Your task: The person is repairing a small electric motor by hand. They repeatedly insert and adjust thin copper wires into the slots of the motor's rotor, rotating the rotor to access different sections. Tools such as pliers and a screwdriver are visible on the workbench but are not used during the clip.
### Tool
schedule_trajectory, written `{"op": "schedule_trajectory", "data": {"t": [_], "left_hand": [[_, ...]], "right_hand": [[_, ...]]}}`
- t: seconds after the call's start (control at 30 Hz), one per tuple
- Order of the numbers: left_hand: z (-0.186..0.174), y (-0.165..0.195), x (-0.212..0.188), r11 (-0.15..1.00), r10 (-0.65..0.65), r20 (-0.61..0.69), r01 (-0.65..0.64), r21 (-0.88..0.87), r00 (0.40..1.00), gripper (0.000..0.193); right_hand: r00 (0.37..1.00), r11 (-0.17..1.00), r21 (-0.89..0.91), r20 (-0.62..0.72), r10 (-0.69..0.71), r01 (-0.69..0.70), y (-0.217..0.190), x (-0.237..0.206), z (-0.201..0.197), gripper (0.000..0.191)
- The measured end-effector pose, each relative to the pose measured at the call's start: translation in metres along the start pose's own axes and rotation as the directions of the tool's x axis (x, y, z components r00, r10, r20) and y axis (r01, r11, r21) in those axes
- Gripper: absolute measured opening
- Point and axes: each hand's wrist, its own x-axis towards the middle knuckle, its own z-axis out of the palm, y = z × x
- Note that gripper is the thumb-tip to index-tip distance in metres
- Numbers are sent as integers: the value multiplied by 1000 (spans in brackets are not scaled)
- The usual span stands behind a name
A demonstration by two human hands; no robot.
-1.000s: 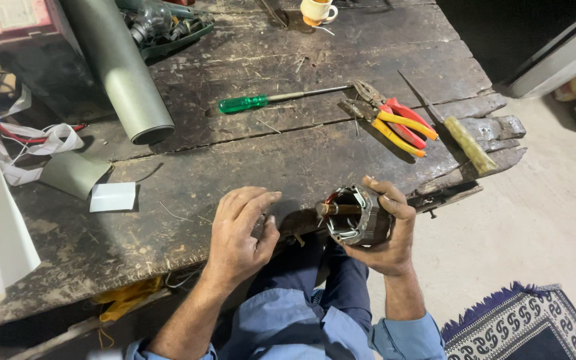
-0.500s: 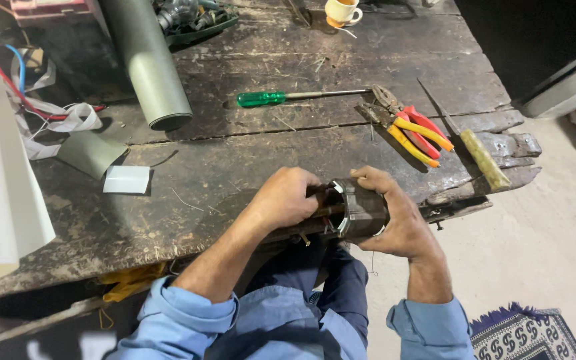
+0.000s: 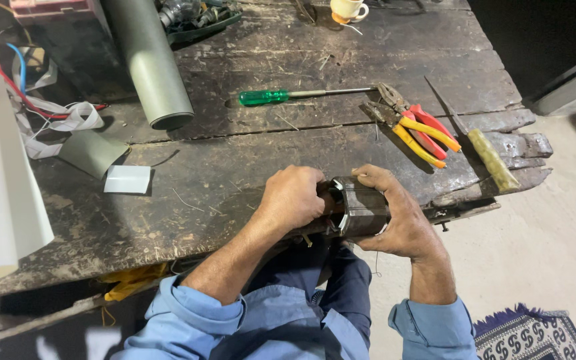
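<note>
Both hands are on the motor stator (image 3: pixel 363 208), a dark laminated metal ring held at the near edge of the table (image 3: pixel 235 173), just over the person's lap. The right hand (image 3: pixel 401 223) is wrapped around the stator's outer shell, fingers curled over the top and clamping it; the left hand (image 3: pixel 293 198) is bunched up against the stator's open end, fingertips out of sight, so whether it pinches anything there cannot be told. The stator looks heavy and rigid, likely steel, with smooth sides that could slip; the outer shell is the safe grip, since any windings in the bore would be delicate. Beyond the stator, farther up the table, lie red and yellow pliers (image 3: pixel 413 127), a green-handled screwdriver (image 3: pixel 301 95), and a yellow-handled tool (image 3: pixel 478 143) near the ragged right edge. Left of the stator, bare wood offers room; below it is open air.
</note>
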Motion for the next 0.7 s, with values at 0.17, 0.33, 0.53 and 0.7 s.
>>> {"op": "schedule_trajectory", "data": {"t": [0.17, 0.33, 0.53, 0.7], "left_hand": [[9, -3, 1, 995, 68, -42, -65, 75, 997, 33], [25, -13, -8, 987, 149, -180, -158, -36, 972, 29], [37, -18, -16, 962, 235, -321, -266, -57, 917, 31], [36, -12, -18, 986, 156, -306, -168, -14, 939, 31]], "right_hand": [[999, 999, -23, -17, -46, 46, 0, -1, 2, 103], [991, 992, 26, -60, -120, 121, 0, -4, 5, 100], [985, 989, 20, -88, -145, 147, 1, -7, 7, 99], [981, 987, 11, -119, -156, 158, 4, -8, 11, 101]]}}
